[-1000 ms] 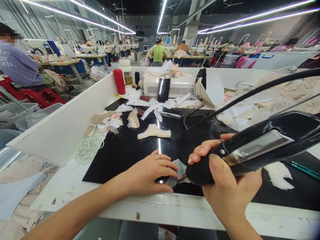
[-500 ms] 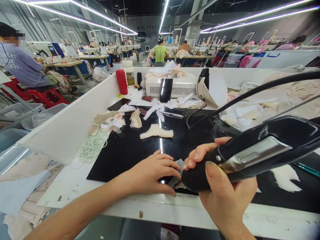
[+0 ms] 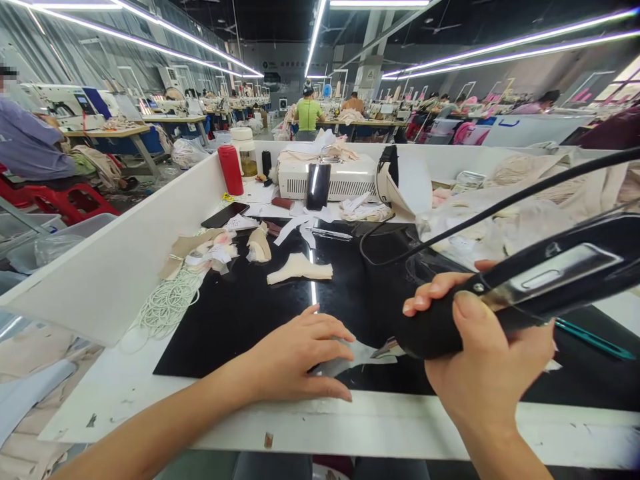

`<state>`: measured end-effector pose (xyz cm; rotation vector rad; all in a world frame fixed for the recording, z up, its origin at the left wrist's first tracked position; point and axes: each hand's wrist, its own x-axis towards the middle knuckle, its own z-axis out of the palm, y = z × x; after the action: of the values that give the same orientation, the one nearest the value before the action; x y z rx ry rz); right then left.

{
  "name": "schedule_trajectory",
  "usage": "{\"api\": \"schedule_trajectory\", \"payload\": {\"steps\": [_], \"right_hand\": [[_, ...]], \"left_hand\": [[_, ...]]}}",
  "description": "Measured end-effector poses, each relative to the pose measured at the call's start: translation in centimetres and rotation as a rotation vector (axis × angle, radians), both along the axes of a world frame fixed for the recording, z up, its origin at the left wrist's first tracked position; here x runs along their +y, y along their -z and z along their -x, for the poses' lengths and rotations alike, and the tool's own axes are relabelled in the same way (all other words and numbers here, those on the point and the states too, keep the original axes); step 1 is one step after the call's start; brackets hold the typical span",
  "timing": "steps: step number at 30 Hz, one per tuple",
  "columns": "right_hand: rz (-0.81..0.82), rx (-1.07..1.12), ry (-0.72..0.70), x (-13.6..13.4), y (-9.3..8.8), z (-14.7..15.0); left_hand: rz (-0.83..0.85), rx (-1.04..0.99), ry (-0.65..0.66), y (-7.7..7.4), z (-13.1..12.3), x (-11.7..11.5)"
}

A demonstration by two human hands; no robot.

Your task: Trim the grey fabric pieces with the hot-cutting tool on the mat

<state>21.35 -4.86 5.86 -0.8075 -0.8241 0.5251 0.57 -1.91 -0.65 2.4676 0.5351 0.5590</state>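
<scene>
My right hand point(image 3: 487, 360) is wrapped round a black corded hand tool point(image 3: 540, 283) whose metal tip point(image 3: 387, 348) rests on a small pale fabric piece point(image 3: 350, 357). My left hand point(image 3: 295, 357) lies flat on that piece with fingers spread, pinning it to the black mat point(image 3: 240, 307) near the table's front edge. The tool's black cord point(image 3: 525, 190) arcs away up to the right.
Beige fabric pieces point(image 3: 299, 269), a coil of white cord point(image 3: 167, 300), a phone point(image 3: 225, 215), a red bottle point(image 3: 231, 169) and a white machine point(image 3: 327, 175) sit further back. A white wall point(image 3: 115, 253) borders the left. Other people sew at distant tables.
The tool and my right hand have shifted slightly right, away from my left hand, exposing its metal tip. My left hand stays on the fabric piece.
</scene>
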Motion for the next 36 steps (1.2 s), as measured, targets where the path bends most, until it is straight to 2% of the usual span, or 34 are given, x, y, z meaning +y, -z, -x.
{"api": "schedule_trajectory", "payload": {"steps": [7,17,22,30,36], "right_hand": [[-0.007,-0.029,-0.065,-0.5,1.1,0.1],[-0.017,-0.094,-0.064,-0.3,1.8,-0.2],[-0.018,-0.127,-0.043,-0.4,2.1,-0.3],[-0.037,-0.049,0.046,-0.1,1.0,-1.4],[-0.017,-0.114,0.058,0.0,2.0,-2.4]], "left_hand": [[-0.066,0.141,0.035,0.2,-0.5,-0.2],[-0.091,0.154,0.021,0.2,-0.3,-0.3],[-0.082,0.169,0.017,0.0,-0.3,-0.3],[-0.064,0.184,0.014,0.0,-0.1,-0.4],[-0.132,0.202,0.022,-0.1,0.5,-0.4]]}}
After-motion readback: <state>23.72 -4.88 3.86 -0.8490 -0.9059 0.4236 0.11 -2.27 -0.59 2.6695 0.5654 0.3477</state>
